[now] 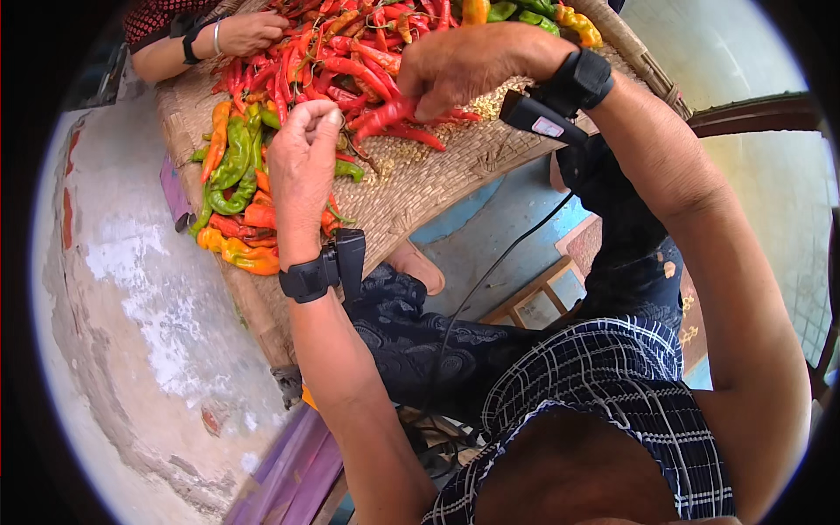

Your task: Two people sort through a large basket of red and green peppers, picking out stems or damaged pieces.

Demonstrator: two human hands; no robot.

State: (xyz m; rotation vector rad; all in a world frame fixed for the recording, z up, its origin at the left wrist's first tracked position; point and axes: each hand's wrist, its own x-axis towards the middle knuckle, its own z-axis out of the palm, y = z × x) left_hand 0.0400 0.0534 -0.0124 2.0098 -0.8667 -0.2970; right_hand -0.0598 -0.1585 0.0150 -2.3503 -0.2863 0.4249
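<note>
My right hand (482, 65) reaches over the woven mat from the right, its fingers curled down around several red chili peppers (388, 118). To its left, my left hand (305, 147) is raised above the mat with thumb and fingertips pinched together. Whether a small stem sits in that pinch is too fine to tell. A large heap of red chili peppers (357, 69) lies just beyond both hands. Green chili peppers (233, 161) and orange chili peppers (248, 257) lie beside my left wrist. Pale loose seeds (387, 164) are scattered on the mat below my right hand.
The woven mat (453, 164) has a thick rolled rim at right. Another person's hand (252, 33) touches the heap at upper left. A worn wall (144, 295) borders the left side. A black cable (489, 269) hangs near my legs, above a wooden frame (538, 292).
</note>
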